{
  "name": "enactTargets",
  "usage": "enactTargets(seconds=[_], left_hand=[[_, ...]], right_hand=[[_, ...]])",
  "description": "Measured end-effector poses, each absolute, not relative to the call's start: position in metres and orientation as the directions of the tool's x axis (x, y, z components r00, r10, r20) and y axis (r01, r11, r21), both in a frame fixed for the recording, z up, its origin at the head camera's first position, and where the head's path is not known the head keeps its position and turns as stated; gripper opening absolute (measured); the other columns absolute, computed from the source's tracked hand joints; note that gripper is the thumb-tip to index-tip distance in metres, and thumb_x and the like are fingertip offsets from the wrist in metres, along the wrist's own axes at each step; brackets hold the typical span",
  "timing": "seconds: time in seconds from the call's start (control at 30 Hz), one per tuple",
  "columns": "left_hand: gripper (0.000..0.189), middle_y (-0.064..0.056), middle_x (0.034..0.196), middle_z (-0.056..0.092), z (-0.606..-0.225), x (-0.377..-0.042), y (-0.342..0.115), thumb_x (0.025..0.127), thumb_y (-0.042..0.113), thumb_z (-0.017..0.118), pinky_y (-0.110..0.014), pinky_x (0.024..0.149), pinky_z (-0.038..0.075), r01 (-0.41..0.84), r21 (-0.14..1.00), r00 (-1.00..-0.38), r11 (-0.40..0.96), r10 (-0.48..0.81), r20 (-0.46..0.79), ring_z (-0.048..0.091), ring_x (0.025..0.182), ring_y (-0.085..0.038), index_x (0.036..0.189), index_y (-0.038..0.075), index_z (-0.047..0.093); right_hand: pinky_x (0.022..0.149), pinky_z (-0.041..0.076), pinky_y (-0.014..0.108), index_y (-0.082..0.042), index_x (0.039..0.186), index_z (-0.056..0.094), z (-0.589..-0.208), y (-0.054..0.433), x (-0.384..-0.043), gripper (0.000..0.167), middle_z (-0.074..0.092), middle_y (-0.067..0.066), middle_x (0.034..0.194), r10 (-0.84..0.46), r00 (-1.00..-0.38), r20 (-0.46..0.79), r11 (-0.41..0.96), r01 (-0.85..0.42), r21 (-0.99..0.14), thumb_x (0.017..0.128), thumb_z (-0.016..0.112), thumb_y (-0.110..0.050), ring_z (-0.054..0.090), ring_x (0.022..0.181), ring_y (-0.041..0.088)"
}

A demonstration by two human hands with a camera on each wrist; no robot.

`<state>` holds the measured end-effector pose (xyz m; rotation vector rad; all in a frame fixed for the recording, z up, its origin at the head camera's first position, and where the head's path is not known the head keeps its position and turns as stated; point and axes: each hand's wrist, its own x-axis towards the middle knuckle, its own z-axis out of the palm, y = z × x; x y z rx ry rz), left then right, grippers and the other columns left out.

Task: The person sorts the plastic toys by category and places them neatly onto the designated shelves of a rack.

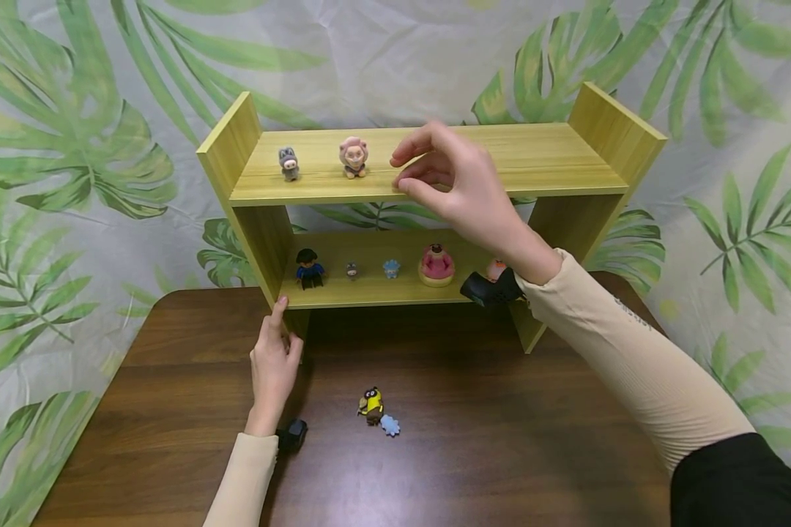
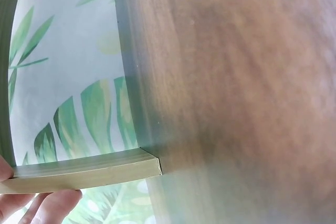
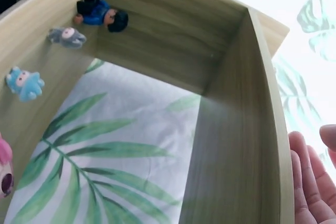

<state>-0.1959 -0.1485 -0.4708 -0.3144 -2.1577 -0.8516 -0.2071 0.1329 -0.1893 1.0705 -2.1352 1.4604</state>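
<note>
A wooden two-tier shelf (image 1: 395, 298) stands on the table. My left hand (image 1: 275, 366) grips its left side panel (image 2: 105, 170) low down, with fingertips on both faces of the panel. Over the upper board hovers my right hand (image 1: 458, 179), its fingers bent and the thumb apart, nothing visible between them. To its left on that board are a pink-haired figurine (image 1: 354, 157) and a small grey figurine (image 1: 289, 165). In the right wrist view the fingers (image 3: 310, 187) show just outside the board's edge.
The lower tier carries a figure in blue and black (image 1: 310, 268), a tiny grey figurine (image 1: 351, 271), a light-blue figurine (image 1: 392, 268), a pink bear (image 1: 437, 265) and a partly hidden figurine (image 1: 496, 269). A yellow-and-brown figure (image 1: 372, 407) and a light-blue piece (image 1: 390, 425) lie on the table (image 1: 501, 454).
</note>
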Motion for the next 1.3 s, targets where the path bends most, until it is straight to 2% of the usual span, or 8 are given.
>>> enactTargets(seconds=[0.17,0.37,0.6,0.87,1.0,1.23,1.3], left_hand=[[0.083,-0.011,0.080,0.043,-0.471,-0.195,-0.148,0.080,-0.016,0.052,-0.030,0.044,0.027,0.468,0.470,-0.665,0.748,-0.051,0.745,0.026,0.052,-0.011,0.147,0.029,0.030],[0.084,-0.011,0.080,0.043,-0.471,-0.195,-0.148,0.081,-0.016,0.052,-0.030,0.044,0.027,0.463,0.472,-0.671,0.750,-0.051,0.740,0.026,0.052,-0.011,0.147,0.030,0.030],[0.084,-0.011,0.081,0.044,-0.471,-0.195,-0.148,0.081,-0.016,0.052,-0.030,0.045,0.027,0.458,0.474,-0.678,0.752,-0.049,0.734,0.027,0.052,-0.010,0.147,0.031,0.029],[0.083,-0.012,0.082,0.044,-0.472,-0.194,-0.149,0.082,-0.015,0.052,-0.030,0.044,0.027,0.455,0.479,-0.681,0.751,-0.054,0.731,0.026,0.051,-0.010,0.146,0.031,0.030],[0.082,-0.012,0.082,0.044,-0.472,-0.194,-0.149,0.082,-0.015,0.052,-0.031,0.044,0.027,0.454,0.479,-0.679,0.751,-0.056,0.732,0.027,0.052,-0.011,0.146,0.031,0.030],[0.082,-0.011,0.081,0.044,-0.471,-0.194,-0.148,0.082,-0.015,0.052,-0.030,0.044,0.027,0.460,0.475,-0.674,0.750,-0.054,0.737,0.026,0.051,-0.009,0.146,0.031,0.030],[0.083,-0.011,0.081,0.044,-0.471,-0.194,-0.148,0.081,-0.015,0.052,-0.030,0.044,0.027,0.462,0.475,-0.673,0.749,-0.052,0.737,0.026,0.051,-0.010,0.147,0.030,0.030]], right_hand=[[0.083,0.050,0.034,0.009,0.105,0.057,-0.195,0.136,-0.203,0.020,0.060,0.021,0.102,-0.379,-0.618,0.688,0.139,-0.774,-0.618,0.086,0.062,0.009,0.064,0.088,0.022],[0.081,0.050,0.035,0.009,0.104,0.058,-0.200,0.141,-0.197,0.019,0.062,0.020,0.100,-0.376,-0.609,0.698,0.121,-0.779,-0.615,0.085,0.062,0.011,0.063,0.088,0.026],[0.081,0.051,0.034,0.008,0.105,0.059,-0.210,0.147,-0.191,0.017,0.064,0.011,0.098,-0.404,-0.630,0.664,0.129,-0.758,-0.640,0.087,0.060,0.008,0.065,0.088,0.021],[0.077,0.052,0.034,0.006,0.106,0.059,-0.225,0.151,-0.187,0.020,0.065,0.011,0.096,-0.434,-0.629,0.646,0.121,-0.751,-0.649,0.086,0.061,0.009,0.066,0.084,0.030],[0.077,0.052,0.034,0.005,0.105,0.059,-0.235,0.153,-0.186,0.020,0.065,0.010,0.095,-0.440,-0.644,0.626,0.136,-0.736,-0.663,0.086,0.062,0.009,0.066,0.083,0.025],[0.068,0.054,0.036,0.003,0.107,0.059,-0.251,0.156,-0.180,0.021,0.065,0.007,0.095,-0.455,-0.689,0.564,0.151,-0.684,-0.714,0.086,0.062,0.008,0.066,0.082,0.021],[0.071,0.054,0.035,0.003,0.107,0.060,-0.257,0.156,-0.180,0.021,0.065,0.007,0.095,-0.460,-0.690,0.559,0.162,-0.684,-0.711,0.087,0.062,0.007,0.066,0.083,0.021]])
